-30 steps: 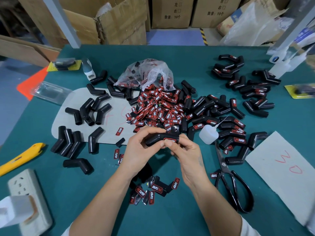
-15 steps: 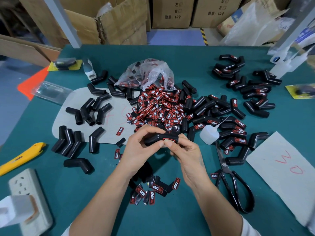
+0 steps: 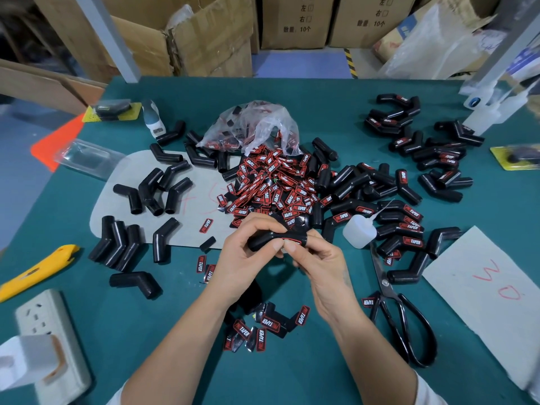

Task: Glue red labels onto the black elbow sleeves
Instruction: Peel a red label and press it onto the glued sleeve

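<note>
A white power strip (image 3: 49,343) and a yellow utility knife (image 3: 35,270) are seen at the far left of the green surface (image 3: 292,92). Unlabelled black elbow sleeves (image 3: 152,191) are scattered on and around a grey sheet (image 3: 193,209) left of centre. A heap of red labels (image 3: 271,185) is spilled from a clear plastic bag (image 3: 254,127) at mid-surface. Just in front of that heap, one black elbow sleeve (image 3: 264,239) is held above the surface between both hands. The left hand (image 3: 245,258) is curled round the sleeve's left limb, fingers over the top and thumb beneath. The right hand (image 3: 318,267) is closed on the sleeve's right limb, where a red label (image 3: 292,237) is pinned under its fingertips (image 3: 289,245); the left thumb tip lies touching these. Loose labels (image 3: 263,328) are found on the surface below the forearms. A small white glue bottle (image 3: 359,230) is placed just right of the hands, its thin nozzle tilted up to the right. Black-handled scissors (image 3: 400,314) are laid nearer the person, beside the right forearm. Labelled sleeves (image 3: 409,226) are piled right of the bottle, and a further group (image 3: 423,141) lies toward the far right. A grey sheet with red marks (image 3: 491,290) is seen at the right edge.
</note>
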`<state>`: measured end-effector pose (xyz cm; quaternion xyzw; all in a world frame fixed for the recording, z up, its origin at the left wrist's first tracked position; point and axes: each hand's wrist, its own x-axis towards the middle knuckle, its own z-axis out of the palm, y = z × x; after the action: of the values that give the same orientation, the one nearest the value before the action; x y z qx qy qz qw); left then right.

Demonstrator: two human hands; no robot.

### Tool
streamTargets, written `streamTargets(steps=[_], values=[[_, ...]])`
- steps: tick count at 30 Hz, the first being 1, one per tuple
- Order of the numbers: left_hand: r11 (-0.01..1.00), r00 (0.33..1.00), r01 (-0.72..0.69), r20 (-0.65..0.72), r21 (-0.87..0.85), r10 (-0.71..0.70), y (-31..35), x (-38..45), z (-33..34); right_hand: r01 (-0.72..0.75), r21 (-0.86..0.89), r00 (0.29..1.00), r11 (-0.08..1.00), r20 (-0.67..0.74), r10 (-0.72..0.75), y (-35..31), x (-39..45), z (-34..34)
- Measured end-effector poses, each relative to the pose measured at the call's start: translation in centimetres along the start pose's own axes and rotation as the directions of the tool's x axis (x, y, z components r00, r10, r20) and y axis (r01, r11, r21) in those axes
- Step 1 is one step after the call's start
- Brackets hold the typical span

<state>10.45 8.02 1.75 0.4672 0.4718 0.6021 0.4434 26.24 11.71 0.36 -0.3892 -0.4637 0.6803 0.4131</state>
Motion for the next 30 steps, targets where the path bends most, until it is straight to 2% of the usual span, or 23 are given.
streamTargets(steps=[19, 30], values=[[1.000, 0.998, -0.012, -0.064, 0.005, 0.013, -0.63, 0.01, -0.16, 0.009, -0.025, 0.998, 1.000, 0.064, -0.008, -0.38, -0.14, -0.16], [0.995, 0.997, -0.067, -0.027, 0.078, 0.069, -0.40, 0.06, -0.45, -0.013, -0.078, 0.998, 0.997, 0.063, 0.018, -0.46, -0.09, -0.20]])
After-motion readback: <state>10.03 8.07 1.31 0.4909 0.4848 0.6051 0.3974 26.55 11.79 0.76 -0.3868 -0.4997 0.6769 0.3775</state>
